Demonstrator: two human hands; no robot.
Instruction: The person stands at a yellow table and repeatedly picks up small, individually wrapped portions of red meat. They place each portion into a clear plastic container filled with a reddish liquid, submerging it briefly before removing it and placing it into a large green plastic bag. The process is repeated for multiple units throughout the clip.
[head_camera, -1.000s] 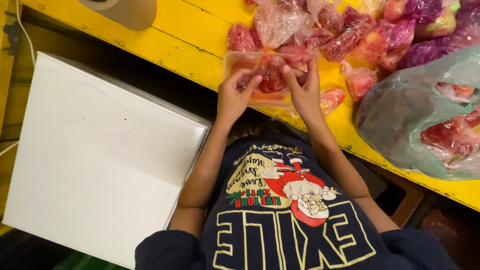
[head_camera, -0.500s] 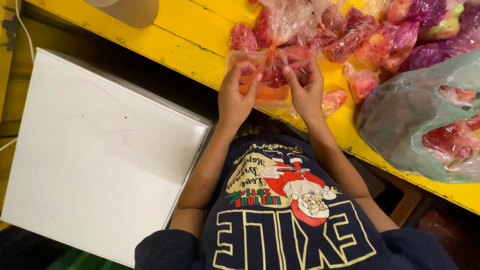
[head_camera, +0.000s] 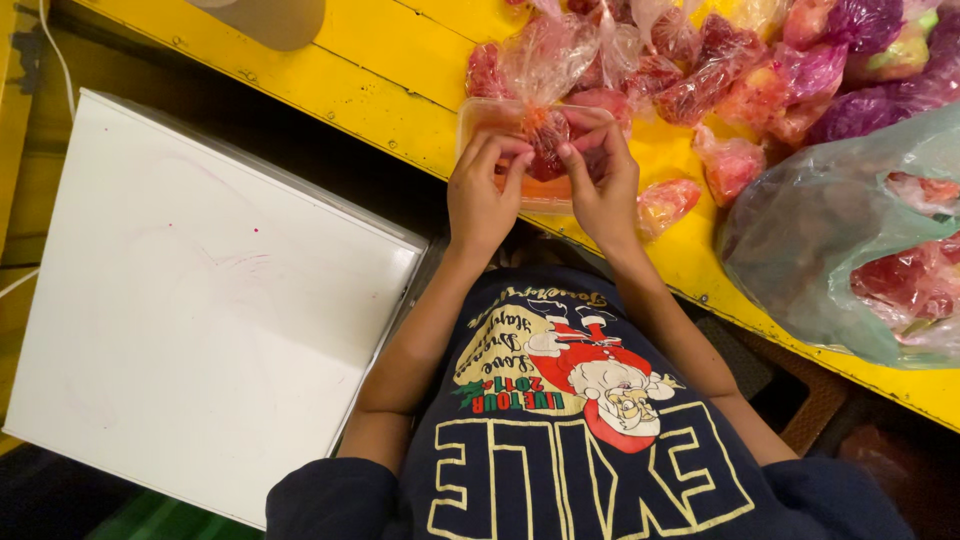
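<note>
A small clear plastic bag of red pieces sits over a shallow clear tub on the yellow table. My left hand pinches the bag at its lower left. My right hand grips it from the right, fingertips meeting at the bag's neck. The bag's loose top stands up above my fingers. Both hands rest at the table's near edge.
Several filled small bags of red, orange and purple pieces lie behind. A big grey-green plastic bag with more red packs sits right. One small packet lies beside my right hand. A white board lies left, below the table.
Both hands have shifted slightly and closed in on the bag's neck; the bag's loose top now stands upright between my fingers.
</note>
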